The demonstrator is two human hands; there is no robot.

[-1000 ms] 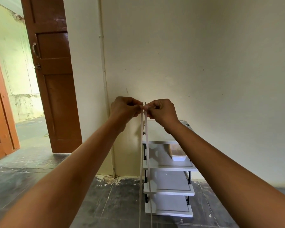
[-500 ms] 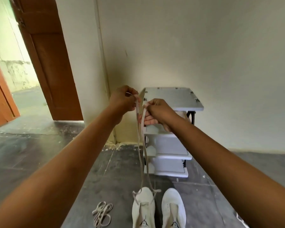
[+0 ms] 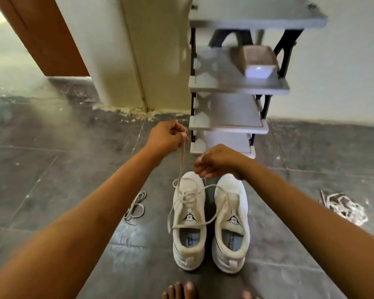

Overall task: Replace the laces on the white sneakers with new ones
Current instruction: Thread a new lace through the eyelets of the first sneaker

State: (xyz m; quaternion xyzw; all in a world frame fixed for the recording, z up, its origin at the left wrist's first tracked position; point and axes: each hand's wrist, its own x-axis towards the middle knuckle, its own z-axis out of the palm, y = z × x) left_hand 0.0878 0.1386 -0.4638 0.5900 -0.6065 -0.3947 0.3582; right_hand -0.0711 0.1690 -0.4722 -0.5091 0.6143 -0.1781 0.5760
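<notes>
Only the head cam here, looking down at a dark stone floor [image 3: 63, 169]. The two white sneakers sit side by side right in the middle, heels toward the person, toes toward a grey shoe rack [image 3: 235, 89] against the wall. The left sneaker [image 3: 189, 244] has a pale lace [image 3: 181, 160] loosely threaded through it, and one slack loop of it flops over onto the right sneaker [image 3: 231, 244], which looks like it has no lacing of its own. The left hand [image 3: 165, 137] is up above the shoe's toe, pinching the top end of the lace between thumb and fingers, so the strand runs pretty much straight down to the eyelets. The right hand [image 3: 218, 161] is lower, just over the toes of both shoes, fingers curled in on another strand of the same lace. Off to the left there's a spare lace [image 3: 136, 207] lying loose on the floor, and well over to the right a tangled heap of laces [image 3: 343, 208]. A small white box [image 3: 259, 65] sits on one rack shelf. Bare toes [image 3: 179, 291] poke in at the bottom edge.
</notes>
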